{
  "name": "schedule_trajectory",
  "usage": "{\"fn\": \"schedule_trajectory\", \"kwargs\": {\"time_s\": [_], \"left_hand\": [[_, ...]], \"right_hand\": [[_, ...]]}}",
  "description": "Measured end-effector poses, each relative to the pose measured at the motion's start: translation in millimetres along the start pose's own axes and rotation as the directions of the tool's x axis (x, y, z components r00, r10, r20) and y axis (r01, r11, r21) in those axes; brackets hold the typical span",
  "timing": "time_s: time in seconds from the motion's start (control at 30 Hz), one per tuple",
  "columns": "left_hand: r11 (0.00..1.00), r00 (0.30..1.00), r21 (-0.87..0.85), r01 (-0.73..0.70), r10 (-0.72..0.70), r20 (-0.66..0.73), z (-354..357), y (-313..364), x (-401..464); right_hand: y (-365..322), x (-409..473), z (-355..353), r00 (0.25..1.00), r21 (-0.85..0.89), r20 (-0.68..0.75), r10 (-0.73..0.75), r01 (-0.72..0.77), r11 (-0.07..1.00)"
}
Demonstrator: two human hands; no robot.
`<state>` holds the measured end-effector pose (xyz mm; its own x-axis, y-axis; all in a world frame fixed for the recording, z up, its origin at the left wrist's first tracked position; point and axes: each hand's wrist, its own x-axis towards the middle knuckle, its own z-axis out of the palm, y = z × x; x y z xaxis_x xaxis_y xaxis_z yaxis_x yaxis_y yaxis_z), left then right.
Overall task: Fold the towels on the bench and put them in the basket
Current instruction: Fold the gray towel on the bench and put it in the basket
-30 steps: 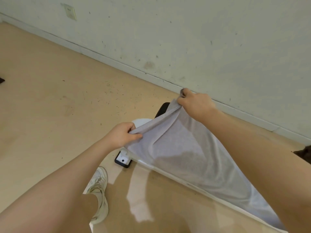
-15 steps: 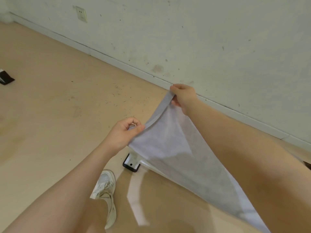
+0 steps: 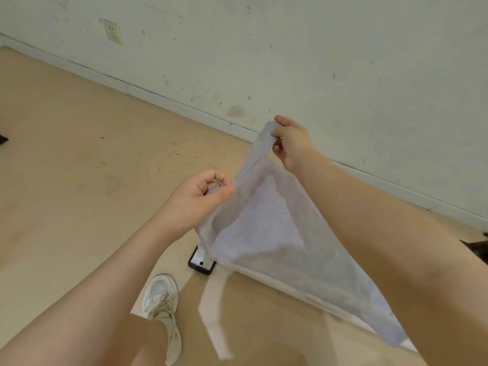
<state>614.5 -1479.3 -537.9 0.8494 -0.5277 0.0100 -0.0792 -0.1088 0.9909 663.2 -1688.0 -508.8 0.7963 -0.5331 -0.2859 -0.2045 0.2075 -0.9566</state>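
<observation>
A thin pale grey towel (image 3: pixel 277 233) hangs in the air in front of me, stretched along its top edge between both hands. My left hand (image 3: pixel 200 199) pinches one end of that edge at the centre of the view. My right hand (image 3: pixel 290 141) pinches the other end, higher and farther from me, near the wall. The cloth falls down and to the right, under my right forearm, over the white edge of the bench (image 3: pixel 290 289). No basket is in view.
A black-capped foot of the bench (image 3: pixel 202 264) stands on the tan floor. My white shoe (image 3: pixel 161 299) and bare leg are just left of it. A scuffed white wall with a socket (image 3: pixel 113 31) runs behind. A dark object (image 3: pixel 475 249) lies at the right edge.
Both hands have lifted the towel's edge higher and spread apart, pulling it taut. The right hand has risen toward the wall, and the view has tilted up a little.
</observation>
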Motion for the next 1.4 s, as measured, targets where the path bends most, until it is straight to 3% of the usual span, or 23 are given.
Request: {"fn": "schedule_trajectory", "kwargs": {"time_s": [0.17,0.27,0.4,0.63,0.9,1.03,1.07,1.13,1.23,1.3,1.4], "left_hand": [[0.989,0.95,0.098,-0.115,0.081,0.303,80,40,-5],[0.945,0.882,0.246,-0.214,0.079,0.466,133,56,-6],[0.908,0.774,0.311,-0.28,0.021,0.633,202,56,-12],[0.887,0.66,0.348,-0.304,-0.067,0.748,287,41,-28],[0.809,0.564,0.456,-0.372,-0.193,0.803,331,1,-24],[0.844,0.475,0.474,-0.25,-0.319,0.82,334,-9,-24],[0.865,0.502,0.464,-0.191,-0.32,0.804,334,-9,-19],[0.908,0.653,0.404,-0.11,-0.241,0.719,330,-3,1],[0.889,0.869,0.422,-0.18,-0.058,0.492,319,7,50],[0.805,0.913,0.536,-0.255,0.018,0.407,308,10,86],[0.647,0.932,0.709,-0.281,0.008,0.363,284,0,132]], "right_hand": [[-10,-21,-119,0.996,-0.038,-0.079,-0.042,0.04,0.998],[-11,-37,-190,0.99,-0.065,-0.135,-0.034,0.026,0.998],[-2,-60,-263,0.983,-0.06,-0.184,0.009,-0.02,0.998],[19,-73,-340,0.979,-0.207,-0.191,0.076,-0.115,0.971],[55,-60,-360,0.969,-0.322,-0.215,0.123,-0.189,0.928],[69,-48,-361,0.965,-0.4,-0.244,0.099,-0.193,0.896],[70,-46,-361,0.962,-0.42,-0.262,0.082,-0.19,0.888],[70,-41,-361,0.947,-0.427,-0.318,0.046,-0.187,0.885],[71,-37,-362,0.914,-0.456,-0.405,-0.012,-0.19,0.87],[72,-33,-361,0.886,-0.443,-0.46,-0.055,-0.176,0.879],[72,-26,-358,0.86,-0.352,-0.508,-0.048,-0.157,0.923]]}}
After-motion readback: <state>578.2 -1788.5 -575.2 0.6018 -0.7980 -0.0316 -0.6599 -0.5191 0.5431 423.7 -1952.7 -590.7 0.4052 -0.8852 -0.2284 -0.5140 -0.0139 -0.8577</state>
